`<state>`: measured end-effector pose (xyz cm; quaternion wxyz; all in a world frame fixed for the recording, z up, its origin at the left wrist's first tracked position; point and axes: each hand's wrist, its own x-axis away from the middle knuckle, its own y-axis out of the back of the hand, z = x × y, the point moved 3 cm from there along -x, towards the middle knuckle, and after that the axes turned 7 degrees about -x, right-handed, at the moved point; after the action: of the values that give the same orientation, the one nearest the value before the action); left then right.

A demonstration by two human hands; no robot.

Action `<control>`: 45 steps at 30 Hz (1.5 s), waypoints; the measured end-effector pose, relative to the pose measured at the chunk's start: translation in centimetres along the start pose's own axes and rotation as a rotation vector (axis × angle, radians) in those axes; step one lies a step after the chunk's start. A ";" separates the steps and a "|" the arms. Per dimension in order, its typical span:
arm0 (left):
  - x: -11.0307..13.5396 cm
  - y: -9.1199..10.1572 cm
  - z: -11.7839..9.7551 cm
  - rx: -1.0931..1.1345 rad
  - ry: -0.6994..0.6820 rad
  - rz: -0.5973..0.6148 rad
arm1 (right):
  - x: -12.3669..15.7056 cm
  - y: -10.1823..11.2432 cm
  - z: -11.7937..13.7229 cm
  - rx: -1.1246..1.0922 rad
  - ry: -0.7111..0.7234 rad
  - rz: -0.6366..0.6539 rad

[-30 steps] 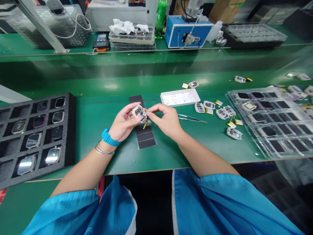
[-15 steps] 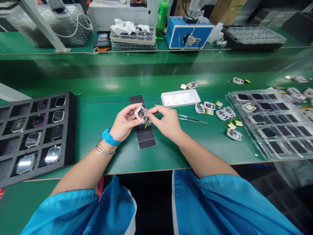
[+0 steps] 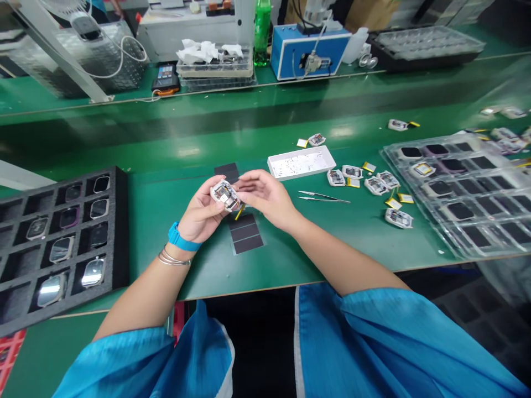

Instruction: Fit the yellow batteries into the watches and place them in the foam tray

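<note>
My left hand (image 3: 201,213) is closed around the edge of an open white smartwatch case (image 3: 223,193), its inside facing up with circuitry showing. A small yellow strip hangs from the case's lower right side. At the right end of the same case is my right hand (image 3: 271,202), thumb and bent fingers against it; the fingertips are partly hidden. Beneath the hands lies a sheet of black adhesive rectangles (image 3: 245,232). Metal tweezers (image 3: 323,197) rest on the green bench to the right, below a white box (image 3: 301,164) holding tiny dark bits.
A black foam tray (image 3: 120,221) with watches stands at left. More open watch cases (image 3: 376,185) with yellow-edged batteries lie at right, beside stacked clear trays (image 3: 452,190). A raised shelf at the back carries a blue machine (image 3: 307,52) and a green bottle (image 3: 262,30).
The watch case has shifted slightly left and turned, showing more of its inside. My right hand's fingers have loosened and changed position at its edge. The whole view has tilted a little.
</note>
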<state>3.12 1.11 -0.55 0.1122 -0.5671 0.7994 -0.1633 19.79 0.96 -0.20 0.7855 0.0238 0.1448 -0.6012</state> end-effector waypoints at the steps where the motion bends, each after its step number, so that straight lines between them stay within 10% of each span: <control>1: 0.1 0.1 -0.3 -0.008 -0.009 -0.001 | -0.1 -0.2 -0.4 -0.133 -0.106 0.065; 10: -0.2 1.2 -1.1 -0.086 -0.010 -0.066 | -0.2 0.3 -0.1 -0.376 -0.456 0.047; 21: 0.1 -0.6 0.4 -0.075 0.193 0.050 | -0.3 1.2 1.9 -0.334 -0.172 -0.018; 29: 0.4 -1.2 0.8 -0.002 0.361 0.161 | 0.2 0.6 2.1 0.083 0.044 0.009; 45: -0.2 -1.5 1.9 -0.088 0.372 -0.009 | 0.1 0.4 0.4 0.368 0.129 0.028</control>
<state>5.16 0.59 -1.76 -0.0633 -0.5349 0.8103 -0.2307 20.29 0.89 0.05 0.7651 0.2076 0.0822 -0.6040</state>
